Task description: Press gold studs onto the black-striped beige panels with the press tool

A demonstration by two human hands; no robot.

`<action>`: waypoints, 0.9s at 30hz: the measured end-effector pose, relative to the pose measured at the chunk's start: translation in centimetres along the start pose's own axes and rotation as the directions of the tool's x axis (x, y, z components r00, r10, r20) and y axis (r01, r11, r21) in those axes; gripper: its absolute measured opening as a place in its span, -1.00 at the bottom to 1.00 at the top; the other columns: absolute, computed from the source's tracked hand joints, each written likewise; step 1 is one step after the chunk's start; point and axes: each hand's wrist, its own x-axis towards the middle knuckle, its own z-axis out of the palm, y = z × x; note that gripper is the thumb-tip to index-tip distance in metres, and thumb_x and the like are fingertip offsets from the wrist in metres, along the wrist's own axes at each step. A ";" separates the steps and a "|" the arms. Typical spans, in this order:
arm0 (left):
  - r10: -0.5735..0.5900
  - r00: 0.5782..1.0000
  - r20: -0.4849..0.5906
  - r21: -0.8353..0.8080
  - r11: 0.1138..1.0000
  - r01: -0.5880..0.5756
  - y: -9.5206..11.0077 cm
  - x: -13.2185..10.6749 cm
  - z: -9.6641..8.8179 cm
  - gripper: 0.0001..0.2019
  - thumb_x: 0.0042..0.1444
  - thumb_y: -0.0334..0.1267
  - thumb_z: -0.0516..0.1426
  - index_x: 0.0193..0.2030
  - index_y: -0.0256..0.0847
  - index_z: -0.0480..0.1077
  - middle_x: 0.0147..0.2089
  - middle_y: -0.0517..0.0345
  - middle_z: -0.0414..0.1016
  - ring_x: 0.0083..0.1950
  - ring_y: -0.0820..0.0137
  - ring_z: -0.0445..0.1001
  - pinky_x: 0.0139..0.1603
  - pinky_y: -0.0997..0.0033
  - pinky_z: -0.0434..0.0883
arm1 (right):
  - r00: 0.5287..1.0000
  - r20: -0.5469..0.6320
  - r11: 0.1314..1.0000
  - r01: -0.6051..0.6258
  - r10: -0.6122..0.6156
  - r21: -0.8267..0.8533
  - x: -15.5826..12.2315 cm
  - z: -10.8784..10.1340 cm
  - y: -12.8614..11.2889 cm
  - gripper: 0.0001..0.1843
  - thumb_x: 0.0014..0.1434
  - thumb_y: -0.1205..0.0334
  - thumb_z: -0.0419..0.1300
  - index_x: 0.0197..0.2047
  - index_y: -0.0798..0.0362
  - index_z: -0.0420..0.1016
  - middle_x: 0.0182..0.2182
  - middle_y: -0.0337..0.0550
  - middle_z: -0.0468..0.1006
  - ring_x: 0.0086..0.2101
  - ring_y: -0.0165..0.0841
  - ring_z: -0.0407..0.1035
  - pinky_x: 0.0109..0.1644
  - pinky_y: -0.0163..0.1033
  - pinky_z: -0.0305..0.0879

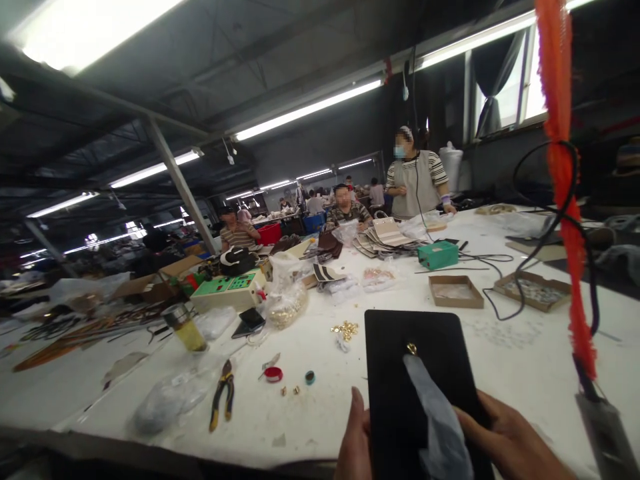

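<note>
A flat black rectangular panel (390,387) with rounded corners is held up over the near edge of the table. On its face sits a small gold-coloured fitting (411,349), from which a pale, thin plastic-like strip (437,413) hangs down. My left hand (355,440) grips the panel's left edge, thumb pointing up. At the right edge my right hand (505,433) holds it too, its thumb laid over the front by the strip. The fingers behind the panel are hidden. Beyond its top left corner lies a pile of gold fittings (346,329).
Pliers (223,397), a red ring-shaped item (273,375) and a small teal container (310,378) lie left of the panel. Farther back are a bag of gold pieces (287,303), a cardboard tray (456,292) and a green box (438,254). An orange strand (563,167) hangs at right. Several people sit or stand beyond.
</note>
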 end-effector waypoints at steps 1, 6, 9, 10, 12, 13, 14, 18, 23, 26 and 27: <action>0.006 1.000 -0.024 -0.005 1.000 -0.007 0.1 -0.4 -0.1 -0.31 0.01 0.38 0.32 -0.01 -0.22 0.66 0.07 -0.11 0.70 0.38 -0.11 0.45 0.51 -0.01 0.22 | 0.998 0.058 0.998 -0.035 0.032 0.055 0.5 0.3 -0.1 -0.42 0.26 -0.27 0.24 0.11 -0.03 0.67 0.03 -0.11 0.72 -0.01 0.04 0.63 0.02 -0.12 0.61; -0.068 0.997 0.029 0.208 0.976 0.060 0.1 -1.2 -0.4 -0.30 -0.13 0.18 0.49 0.05 -0.29 0.65 0.15 -0.21 0.66 0.41 -0.22 0.40 0.57 -0.09 0.10 | 0.983 0.158 0.971 -0.129 0.098 0.201 2.5 2.0 1.5 -0.33 0.24 -0.28 0.26 0.20 0.04 0.59 0.15 -0.03 0.66 0.08 0.03 0.59 0.14 -0.12 0.56; -0.039 0.999 0.028 0.211 0.977 0.032 0.1 -0.4 -0.4 -0.24 -0.19 0.26 0.48 -0.01 -0.35 0.66 0.12 -0.30 0.67 0.43 -0.28 0.37 0.55 -0.15 0.13 | 0.990 -0.063 0.982 -0.112 0.123 0.149 2.8 2.4 4.0 -0.28 0.24 -0.27 0.25 0.26 0.08 0.52 0.16 0.06 0.64 0.11 -0.01 0.57 0.11 -0.15 0.57; -0.010 1.000 0.022 0.224 0.975 0.005 0.3 -0.1 -0.3 -0.25 -0.19 0.26 0.48 -0.02 -0.35 0.66 0.12 -0.30 0.67 0.43 -0.29 0.36 0.55 -0.16 0.13 | 0.980 -0.157 0.988 -0.103 0.120 0.111 2.7 2.4 4.8 -0.28 0.25 -0.27 0.25 0.26 0.08 0.51 0.14 0.09 0.64 0.09 -0.02 0.58 0.07 -0.16 0.59; 0.046 0.999 0.007 0.268 0.962 -0.046 0.8 0.3 -0.2 -0.31 -0.14 0.24 0.47 -0.05 -0.34 0.66 0.10 -0.27 0.68 0.43 -0.27 0.36 0.55 -0.19 0.09 | 0.953 -0.298 0.998 -0.063 0.062 0.009 2.2 2.1 6.0 -0.31 0.26 -0.26 0.26 0.25 0.06 0.51 0.13 0.09 0.64 0.02 -0.06 0.62 -0.07 -0.21 0.62; 0.070 0.998 0.003 0.283 0.957 -0.068 1.1 0.5 -0.1 -0.34 -0.10 0.22 0.46 -0.05 -0.33 0.66 0.10 -0.25 0.68 0.44 -0.25 0.37 0.56 -0.20 0.08 | 0.944 -0.330 0.999 -0.009 -0.007 -0.047 1.9 2.0 6.3 -0.37 0.27 -0.23 0.27 0.22 0.03 0.53 0.13 0.07 0.64 -0.02 -0.10 0.63 -0.13 -0.24 0.62; 0.091 0.996 0.000 0.287 0.954 -0.087 1.4 0.6 0.1 -0.37 -0.06 0.20 0.45 -0.05 -0.33 0.66 0.10 -0.24 0.68 0.44 -0.23 0.36 0.56 -0.19 0.07 | 0.938 -0.331 0.992 0.073 -0.102 -0.099 1.5 1.8 6.4 -0.44 0.28 -0.20 0.28 0.17 0.00 0.57 0.11 0.04 0.64 -0.05 -0.13 0.64 -0.15 -0.27 0.62; 0.072 0.996 -0.053 0.187 0.980 -0.061 1.7 0.6 0.9 -0.44 0.03 0.11 0.43 0.02 -0.30 0.63 0.14 -0.21 0.67 0.42 -0.14 0.41 0.53 -0.15 0.18 | 0.865 -0.287 0.909 0.365 -0.411 -0.201 -0.3 1.8 4.6 -0.71 0.41 -0.03 0.21 -0.03 -0.05 0.64 -0.07 -0.06 0.68 -0.09 -0.23 0.62 -0.05 -0.33 0.58; -0.070 0.996 -0.050 0.086 0.994 0.074 1.9 1.1 2.2 -0.49 0.18 0.03 0.37 0.12 -0.31 0.57 0.08 -0.18 0.70 0.28 -0.05 0.57 0.41 -0.14 0.37 | 0.852 -0.130 0.844 0.460 -0.507 -0.277 -0.8 2.5 1.0 -0.74 0.49 0.16 0.10 -0.15 -0.02 0.60 -0.27 -0.12 0.64 -0.26 -0.31 0.55 -0.13 -0.27 0.50; -0.054 0.997 -0.063 0.080 0.995 0.059 2.0 1.3 2.5 -0.52 0.21 -0.02 0.36 0.14 -0.31 0.55 0.06 -0.12 0.71 0.24 0.01 0.60 0.42 -0.10 0.37 | 0.869 -0.010 0.824 0.466 -0.495 -0.322 -0.5 3.3 1.1 -0.78 0.45 0.13 0.18 -0.22 0.00 0.57 -0.31 -0.12 0.61 -0.28 -0.30 0.52 -0.15 -0.22 0.47; -0.054 0.997 -0.059 0.079 0.995 0.059 2.0 1.1 2.5 -0.52 0.22 -0.01 0.35 0.14 -0.32 0.55 0.05 -0.13 0.71 0.23 0.01 0.61 0.42 -0.10 0.37 | 0.873 0.010 0.818 0.462 -0.488 -0.342 -0.5 3.6 1.5 -0.82 0.42 0.12 0.23 -0.19 0.00 0.59 -0.29 -0.11 0.61 -0.27 -0.28 0.53 -0.15 -0.22 0.47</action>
